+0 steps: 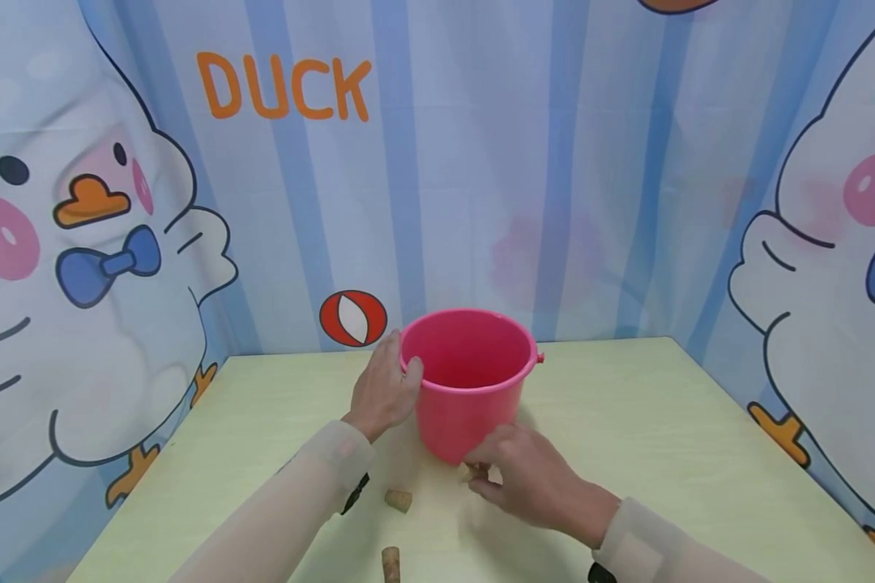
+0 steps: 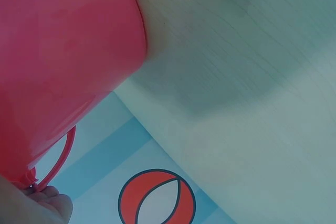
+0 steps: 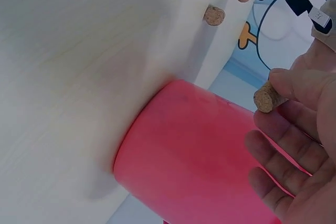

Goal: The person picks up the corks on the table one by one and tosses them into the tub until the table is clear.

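Observation:
A pink bucket (image 1: 467, 421) stands upright on the table, its open top showing an inner wall. My left hand (image 1: 386, 389) grips the bucket's rim at the left side, beside the handle (image 2: 64, 158) that shows in the left wrist view. In front of the bucket, my right hand (image 1: 535, 478) pinches a cork (image 3: 265, 99) between thumb and forefinger. Two more corks lie on the table nearer to me: one cork (image 1: 399, 500) left of the right hand, another cork (image 1: 390, 564) at the lower edge of the head view. The bucket's bottom inside is hidden.
The pale wooden-looking table (image 1: 671, 437) reaches back to a blue striped curtain (image 1: 467, 162) printed with ducks and a ball. The curtain hangs along the back and both sides.

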`<state>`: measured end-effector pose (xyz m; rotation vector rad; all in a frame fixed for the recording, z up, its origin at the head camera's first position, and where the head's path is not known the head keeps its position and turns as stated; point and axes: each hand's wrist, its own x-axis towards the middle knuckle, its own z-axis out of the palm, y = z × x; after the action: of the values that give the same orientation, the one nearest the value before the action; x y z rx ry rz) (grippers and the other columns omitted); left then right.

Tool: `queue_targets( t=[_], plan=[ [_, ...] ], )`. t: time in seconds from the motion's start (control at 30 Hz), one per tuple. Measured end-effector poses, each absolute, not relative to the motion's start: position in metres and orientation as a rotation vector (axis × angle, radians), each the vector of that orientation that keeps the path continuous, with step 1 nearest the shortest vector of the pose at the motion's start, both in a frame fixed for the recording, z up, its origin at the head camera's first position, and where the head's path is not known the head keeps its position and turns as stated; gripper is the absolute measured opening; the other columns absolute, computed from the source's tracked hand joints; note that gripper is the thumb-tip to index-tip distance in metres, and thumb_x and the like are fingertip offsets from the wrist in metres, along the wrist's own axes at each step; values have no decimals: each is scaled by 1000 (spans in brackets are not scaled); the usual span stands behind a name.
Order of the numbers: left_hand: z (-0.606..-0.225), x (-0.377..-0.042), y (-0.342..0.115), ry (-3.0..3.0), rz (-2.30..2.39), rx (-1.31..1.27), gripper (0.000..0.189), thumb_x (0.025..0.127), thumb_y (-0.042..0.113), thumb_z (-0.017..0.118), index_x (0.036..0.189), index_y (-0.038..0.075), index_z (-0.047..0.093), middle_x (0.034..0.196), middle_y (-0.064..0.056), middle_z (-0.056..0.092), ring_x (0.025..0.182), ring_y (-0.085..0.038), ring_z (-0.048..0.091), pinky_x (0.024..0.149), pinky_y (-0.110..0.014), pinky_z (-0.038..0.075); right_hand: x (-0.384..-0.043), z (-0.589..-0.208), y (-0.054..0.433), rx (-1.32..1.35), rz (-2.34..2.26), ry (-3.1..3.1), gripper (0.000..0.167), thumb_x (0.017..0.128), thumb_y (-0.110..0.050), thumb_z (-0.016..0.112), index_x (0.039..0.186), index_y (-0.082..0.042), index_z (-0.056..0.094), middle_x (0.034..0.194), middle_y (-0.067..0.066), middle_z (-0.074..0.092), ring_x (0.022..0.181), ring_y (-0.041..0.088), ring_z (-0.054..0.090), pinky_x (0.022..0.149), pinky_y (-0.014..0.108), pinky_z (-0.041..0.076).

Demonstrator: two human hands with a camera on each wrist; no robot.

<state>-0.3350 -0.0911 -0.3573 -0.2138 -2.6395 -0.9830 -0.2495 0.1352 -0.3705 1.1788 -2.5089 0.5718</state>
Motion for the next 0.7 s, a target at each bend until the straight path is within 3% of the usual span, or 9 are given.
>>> queue_targets(
  t=[0.33,0.7],
  plan=[
    [-357,-335,-91,-2637,-995,-218,77,100,36,55,164,10,19,162,-8,34,141,-31,40,102,-52,52,-249,-363,137,1071,533,-2474,22,74,-26,93,90,-24,78,82,-17,69,79,5,60,86,37,55],
    [-358,-336,-91,-2629,-983,-221,78,100,37,54,164,9,19,161,-10,34,141,-32,41,102,-53,52,-250,-356,139,991,529,-2385,25,74,-28,94,91,-22,78,80,-14,69,75,6,60,80,33,55]
  ],
)
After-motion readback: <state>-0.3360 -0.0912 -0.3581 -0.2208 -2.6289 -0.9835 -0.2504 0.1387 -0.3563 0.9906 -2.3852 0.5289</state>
